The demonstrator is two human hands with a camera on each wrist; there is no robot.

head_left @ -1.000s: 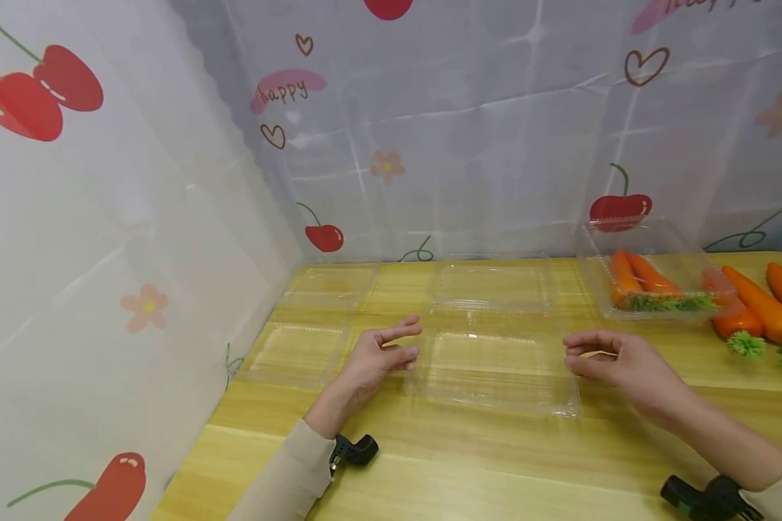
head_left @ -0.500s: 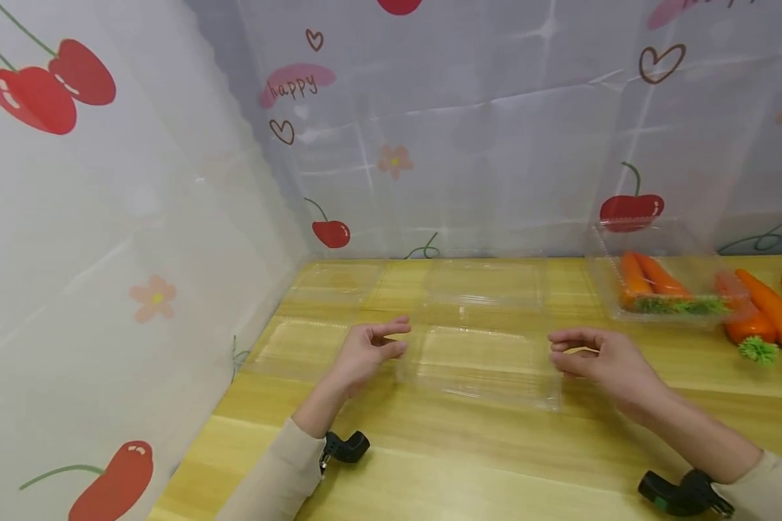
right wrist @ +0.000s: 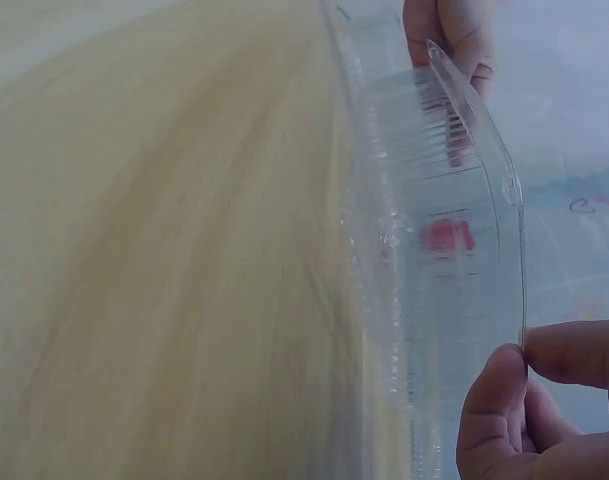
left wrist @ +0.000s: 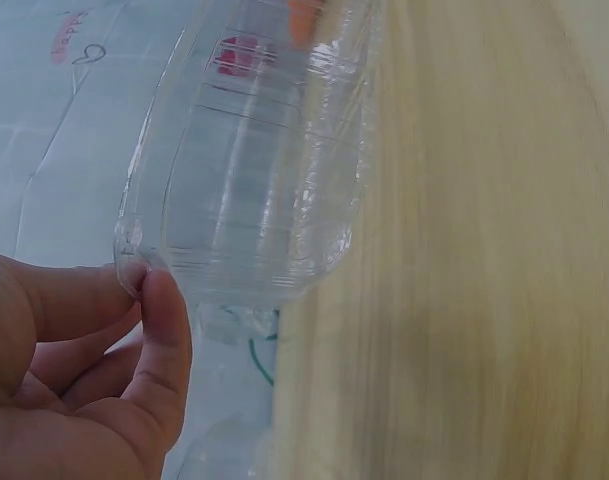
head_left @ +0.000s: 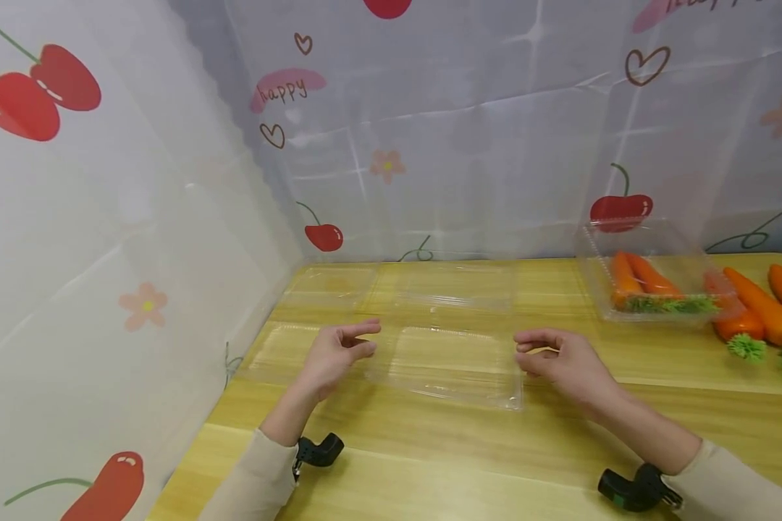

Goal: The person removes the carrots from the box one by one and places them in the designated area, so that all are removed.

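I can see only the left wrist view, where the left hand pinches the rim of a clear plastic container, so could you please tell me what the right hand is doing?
Observer: The right hand pinches the rim of the held container at its right side, between thumb and fingers.
Operator: Thank you; would you kindly say whether another container has anything in it?
Observer: Yes, the head view shows orange carrots with green tops inside a second clear container, toward the back right.
Operator: And could you tell me what lies to the right of that one, please?
Observer: More carrots lie loose on the wooden table there.
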